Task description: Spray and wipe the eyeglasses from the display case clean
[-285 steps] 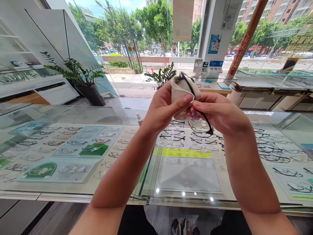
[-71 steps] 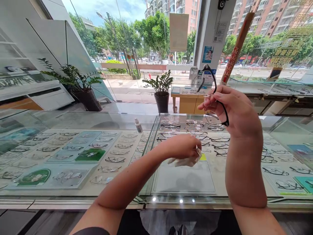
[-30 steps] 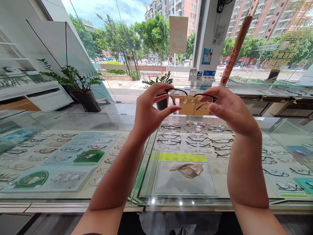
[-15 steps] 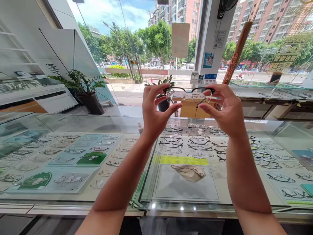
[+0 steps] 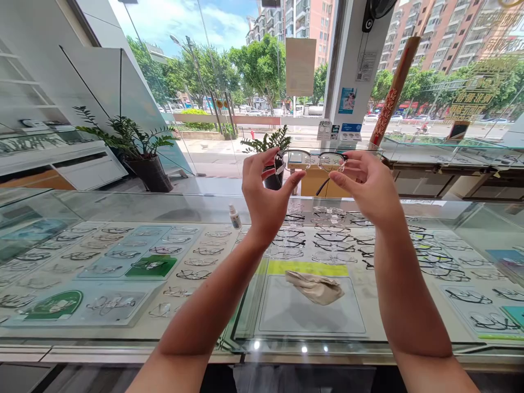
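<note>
A pair of eyeglasses (image 5: 314, 155) with dark upper rims and clear lenses is held up above the counter, at about window-sill height. My left hand (image 5: 266, 188) pinches its left end between thumb and fingers. On the other side, my right hand (image 5: 368, 183) is closed on the right end, and a dark temple arm hangs below the lenses. Beneath the hands, a crumpled beige cloth (image 5: 315, 287) lies on a pale grey mat (image 5: 311, 319) with a yellow strip along its far edge.
The glass display counter (image 5: 164, 347) holds rows of eyeglass frames (image 5: 333, 237). A small white spray bottle (image 5: 234, 217) stands on its top, left of my forearm. Beyond are a potted plant (image 5: 149, 172), another glass showcase (image 5: 446, 153) and a large window onto the street.
The eyeglasses have turned and tilted slightly, and my right hand has come a little to the left. The spray bottle shows more fully now as my left arm shifted right.
</note>
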Tool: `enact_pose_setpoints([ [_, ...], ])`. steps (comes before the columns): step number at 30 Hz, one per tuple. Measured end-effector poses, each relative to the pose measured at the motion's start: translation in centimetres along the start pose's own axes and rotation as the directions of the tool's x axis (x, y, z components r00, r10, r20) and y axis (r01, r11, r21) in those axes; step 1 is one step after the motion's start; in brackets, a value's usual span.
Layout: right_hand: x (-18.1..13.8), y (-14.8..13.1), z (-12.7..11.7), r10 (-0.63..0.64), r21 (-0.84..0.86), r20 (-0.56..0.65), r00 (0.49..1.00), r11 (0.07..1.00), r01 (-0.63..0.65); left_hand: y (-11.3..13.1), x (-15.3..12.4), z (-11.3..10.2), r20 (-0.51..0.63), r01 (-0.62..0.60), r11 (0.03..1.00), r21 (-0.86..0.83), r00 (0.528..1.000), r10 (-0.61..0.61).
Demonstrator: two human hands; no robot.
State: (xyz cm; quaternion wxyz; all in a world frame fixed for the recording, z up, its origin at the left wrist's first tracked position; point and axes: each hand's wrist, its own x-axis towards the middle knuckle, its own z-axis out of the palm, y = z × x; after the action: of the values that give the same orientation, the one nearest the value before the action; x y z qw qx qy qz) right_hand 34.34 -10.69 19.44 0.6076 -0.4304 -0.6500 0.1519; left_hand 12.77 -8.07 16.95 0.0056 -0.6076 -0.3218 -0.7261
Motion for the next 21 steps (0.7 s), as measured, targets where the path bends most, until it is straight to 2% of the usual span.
enact_pose_setpoints([
  [5, 0.25, 0.48, -0.25, 0.039, 0.005, 0.045, 0.998, 0.999, -0.039, 0.71, -0.1, -0.19, -0.021, -0.096, 0.993, 0.065, 0.995, 0.097],
  [16, 0.31, 0.57, -0.2, 0.023, 0.007, 0.041, 0.999, 1.0, -0.024, 0.35, -0.02, -0.12, -0.039, -0.163, 0.975, 0.152, 0.985, 0.171],
  [21, 0.39, 0.69, -0.17, 0.012, -0.042, 0.044, 0.999, 0.999, -0.01, -0.09, 0.01, 0.03, -0.033, -0.177, 0.972, 0.153, 0.982, 0.184],
])
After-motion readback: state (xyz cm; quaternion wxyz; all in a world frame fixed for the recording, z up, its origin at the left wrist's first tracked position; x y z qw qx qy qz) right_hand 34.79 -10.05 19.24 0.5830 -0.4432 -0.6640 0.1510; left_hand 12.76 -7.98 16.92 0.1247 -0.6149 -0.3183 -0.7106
